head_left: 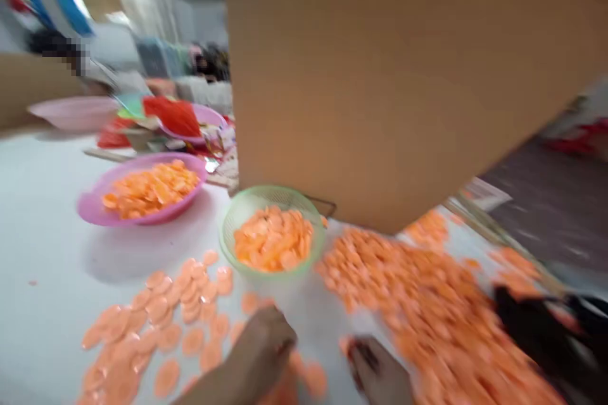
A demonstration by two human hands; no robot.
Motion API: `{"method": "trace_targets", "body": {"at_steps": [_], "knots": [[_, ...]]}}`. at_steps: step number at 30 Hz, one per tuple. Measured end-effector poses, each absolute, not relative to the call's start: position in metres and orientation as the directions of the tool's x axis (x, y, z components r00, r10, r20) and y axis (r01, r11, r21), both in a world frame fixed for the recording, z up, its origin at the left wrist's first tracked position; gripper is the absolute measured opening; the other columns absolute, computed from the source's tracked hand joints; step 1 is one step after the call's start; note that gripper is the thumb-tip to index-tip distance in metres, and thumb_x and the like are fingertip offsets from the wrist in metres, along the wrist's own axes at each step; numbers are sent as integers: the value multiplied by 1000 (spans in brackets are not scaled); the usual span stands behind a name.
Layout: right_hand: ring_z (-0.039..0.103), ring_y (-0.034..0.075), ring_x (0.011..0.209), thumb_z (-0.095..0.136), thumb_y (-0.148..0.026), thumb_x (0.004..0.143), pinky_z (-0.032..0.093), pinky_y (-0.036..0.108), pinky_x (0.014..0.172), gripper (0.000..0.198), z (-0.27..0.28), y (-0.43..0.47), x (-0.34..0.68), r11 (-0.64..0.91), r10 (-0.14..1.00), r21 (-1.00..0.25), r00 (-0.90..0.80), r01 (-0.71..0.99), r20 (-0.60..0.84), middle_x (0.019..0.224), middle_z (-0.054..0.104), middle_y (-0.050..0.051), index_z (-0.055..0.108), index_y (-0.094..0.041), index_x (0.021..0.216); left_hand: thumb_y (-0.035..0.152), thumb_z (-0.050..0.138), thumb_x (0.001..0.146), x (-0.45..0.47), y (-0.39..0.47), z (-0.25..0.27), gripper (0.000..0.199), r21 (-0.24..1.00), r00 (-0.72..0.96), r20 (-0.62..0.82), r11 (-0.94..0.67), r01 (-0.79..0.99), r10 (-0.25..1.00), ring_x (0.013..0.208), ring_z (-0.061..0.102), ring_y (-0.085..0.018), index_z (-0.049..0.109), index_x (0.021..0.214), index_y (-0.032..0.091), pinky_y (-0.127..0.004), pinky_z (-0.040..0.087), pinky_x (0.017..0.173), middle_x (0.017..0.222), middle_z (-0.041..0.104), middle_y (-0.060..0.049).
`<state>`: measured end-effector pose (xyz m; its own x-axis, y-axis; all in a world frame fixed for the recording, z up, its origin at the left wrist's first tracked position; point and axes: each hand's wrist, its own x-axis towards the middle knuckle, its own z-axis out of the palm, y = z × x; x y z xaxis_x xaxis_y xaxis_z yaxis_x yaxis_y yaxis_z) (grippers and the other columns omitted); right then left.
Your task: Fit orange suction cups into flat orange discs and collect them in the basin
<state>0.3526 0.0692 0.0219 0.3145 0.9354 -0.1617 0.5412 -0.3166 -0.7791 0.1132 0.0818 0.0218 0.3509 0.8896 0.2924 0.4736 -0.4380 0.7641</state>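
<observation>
My left hand point(263, 348) is closed at the bottom centre, over several flat round orange discs point(166, 378) spread on the white table. Its fingertips are turned away, so what they hold, if anything, is hidden. My right hand point(382, 373) pinches an orange disc point(345, 345), blurred by motion, beside a large heap of orange discs point(427, 297) on the right. Just beyond my hands stands a pale green mesh basket point(272, 271) with more orange pieces in it.
A pink basin point(90, 210) with orange pieces stands at the left. Behind the basket rises a large cardboard sheet point(380, 88). A blurred dark object point(536, 329) lies at the right edge. Farther back are a pale pink basin point(71, 112), red bags point(173, 117) and a person point(57, 44).
</observation>
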Motion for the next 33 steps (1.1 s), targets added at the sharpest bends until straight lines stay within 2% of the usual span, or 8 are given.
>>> {"method": "trace_targets", "body": {"at_steps": [4,7,12,15,17,20,25,33], "knots": [[48,12,38,59,-43,60,40,23,36,25,31,51,355,-478,859,-832,348,281,-376,49,54,-1,58,-19,66,6,51,81,115,80,29,22,728,482,124,-409,550,868,84,54,-19,69,84,18,-33,37,73,82,65,-6],[47,11,39,59,-41,60,39,21,36,26,27,38,357,-543,819,-814,343,206,-460,47,54,-1,61,-17,69,11,64,76,128,82,25,23,658,584,34,-458,598,811,92,51,-22,70,95,21,-36,33,77,92,65,-5],[48,10,40,60,-38,62,39,19,35,23,28,30,348,-519,835,-839,306,163,-457,51,56,-2,60,-16,71,14,69,73,162,82,20,9,595,653,-12,-520,613,757,90,50,-20,67,80,19,-38,30,78,85,62,-3],[46,9,39,59,-36,64,37,18,34,21,30,37,340,-516,838,-843,293,150,-461,49,54,-3,59,-16,71,15,67,76,170,89,14,11,615,646,3,-511,601,763,93,51,-21,68,86,19,-37,31,80,87,62,-4],[46,9,39,58,-34,66,36,19,34,19,30,43,335,-522,838,-835,287,173,-464,49,53,-4,59,-17,73,15,66,77,172,93,6,16,642,642,21,-502,579,767,95,52,-21,69,92,21,-37,32,81,90,62,-5],[46,11,39,54,-31,69,35,20,34,14,26,48,327,-524,842,-812,297,256,-450,49,51,-5,58,-18,72,16,64,79,172,95,-6,10,697,620,51,-472,539,783,92,54,-20,70,85,20,-36,35,81,86,62,-5],[53,12,49,50,-22,72,39,22,48,10,21,52,316,-339,937,-768,263,543,-228,53,55,-3,51,-20,62,15,61,79,171,94,-5,10,806,583,53,-379,455,811,88,55,-19,70,79,17,-33,41,82,86,63,-7],[55,13,54,49,-12,73,38,22,54,12,25,57,313,-314,949,-681,227,661,-218,57,59,-2,52,-20,64,15,53,72,175,106,20,12,834,460,-287,-17,552,840,66,57,-14,64,68,18,-24,38,61,67,65,0]]}}
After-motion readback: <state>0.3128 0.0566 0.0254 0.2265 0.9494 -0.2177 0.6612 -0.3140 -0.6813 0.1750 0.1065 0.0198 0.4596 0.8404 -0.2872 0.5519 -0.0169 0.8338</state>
